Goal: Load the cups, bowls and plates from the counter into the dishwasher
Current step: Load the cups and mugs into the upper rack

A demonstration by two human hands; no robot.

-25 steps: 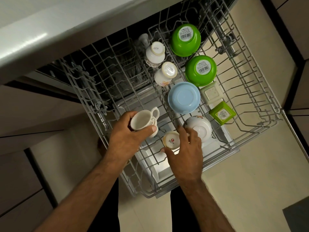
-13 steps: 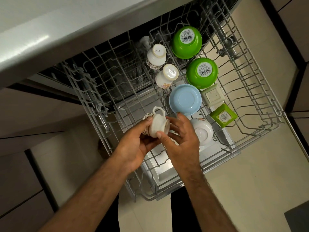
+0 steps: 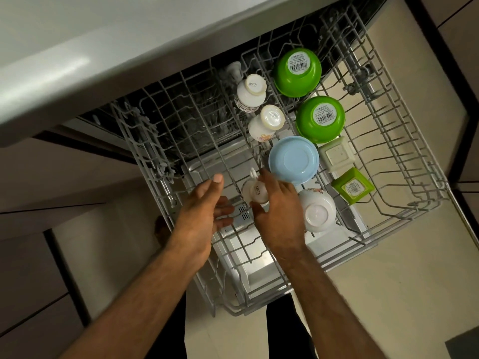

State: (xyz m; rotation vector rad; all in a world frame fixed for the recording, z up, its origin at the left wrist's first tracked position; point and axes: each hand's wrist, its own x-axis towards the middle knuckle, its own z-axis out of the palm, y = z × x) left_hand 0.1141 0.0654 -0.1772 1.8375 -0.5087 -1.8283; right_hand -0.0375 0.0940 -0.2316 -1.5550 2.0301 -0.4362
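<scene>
Two hands work over the pulled-out wire rack (image 3: 404, 141). Right hand (image 3: 277, 216) grasps an upturned white cup (image 3: 255, 194) between thumb and fingers, base up, low in the rack's middle row, just beside the blue bowl (image 3: 294, 160). Left hand (image 3: 204, 211) hangs loose just left of the cup, fingers relaxed, holding nothing.

White floral bowl (image 3: 317, 209) sits close on the right. Farther back are a rear cup (image 3: 251, 93), a patterned cup (image 3: 267, 124), a far green bowl (image 3: 298, 72), a near green bowl (image 3: 320, 119), a cream square tub (image 3: 337, 154) and a green square tub (image 3: 352, 185). Counter edge (image 3: 103, 60) overhangs the rack's back.
</scene>
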